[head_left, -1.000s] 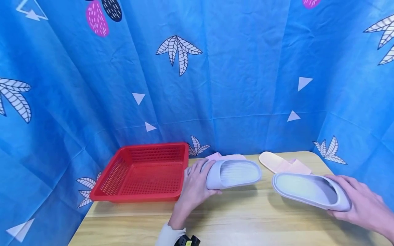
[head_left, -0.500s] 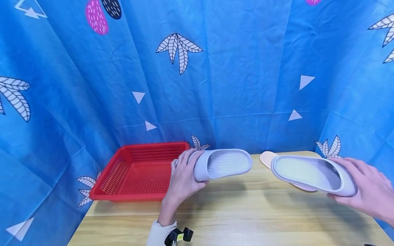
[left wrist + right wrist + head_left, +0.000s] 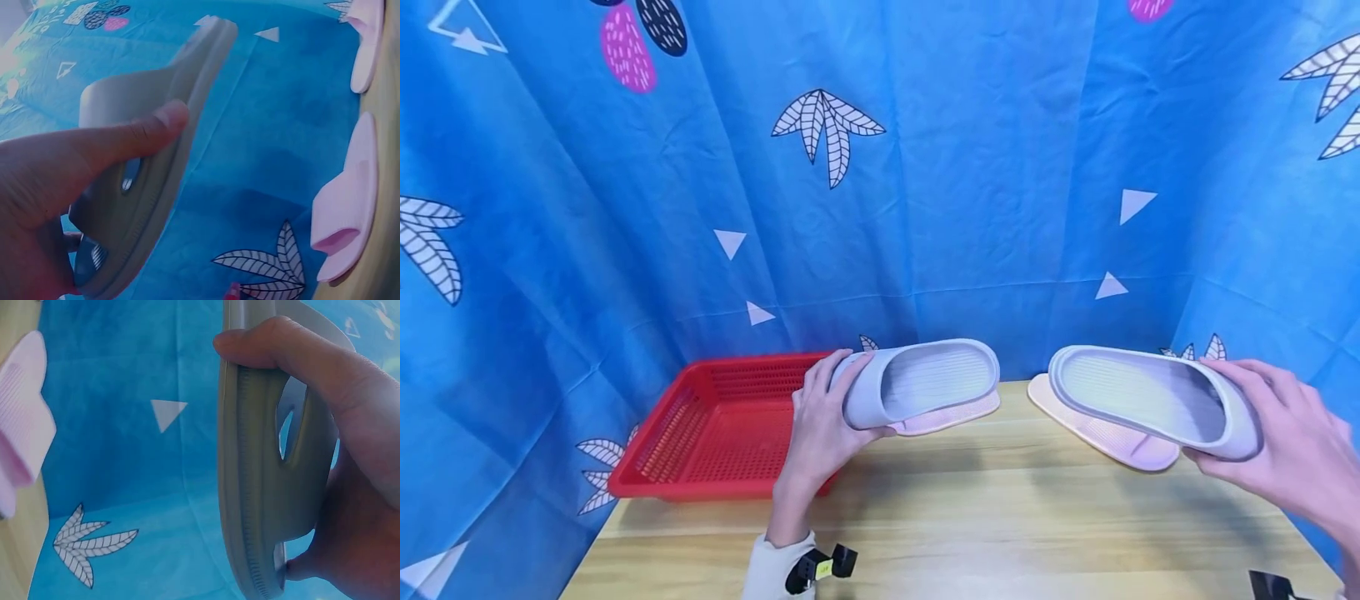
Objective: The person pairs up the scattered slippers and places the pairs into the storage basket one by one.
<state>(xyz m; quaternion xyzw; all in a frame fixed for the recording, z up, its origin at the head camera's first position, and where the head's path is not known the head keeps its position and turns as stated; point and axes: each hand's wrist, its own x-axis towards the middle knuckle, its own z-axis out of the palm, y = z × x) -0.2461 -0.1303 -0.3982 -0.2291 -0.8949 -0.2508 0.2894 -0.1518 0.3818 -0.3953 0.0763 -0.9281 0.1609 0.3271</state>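
Note:
My left hand [image 3: 823,421] grips a grey slide slipper [image 3: 940,379] by its strap end, holding it above the table with the heel toward the right. In the left wrist view the thumb presses along the side of that slipper [image 3: 150,181]. My right hand [image 3: 1285,442] grips a matching grey slipper [image 3: 1138,396] by its strap, heel toward the left, also in the air. Its thumb lies across the sole's edge in the right wrist view. Partly hidden behind the held pair, two pink slippers lie on the table: one pink slipper [image 3: 951,417] at left and another pink slipper [image 3: 1138,450] at right.
A red plastic basket [image 3: 730,492] with perforated walls stands at the left on the wooden table [image 3: 962,525]. My left forearm passes in front of its right side. A blue patterned curtain [image 3: 985,208] hangs behind and beside the table.
Both hands have lifted the grey slippers higher. The left one has also shifted left, and more of the pink slippers shows beneath. The basket has not moved.

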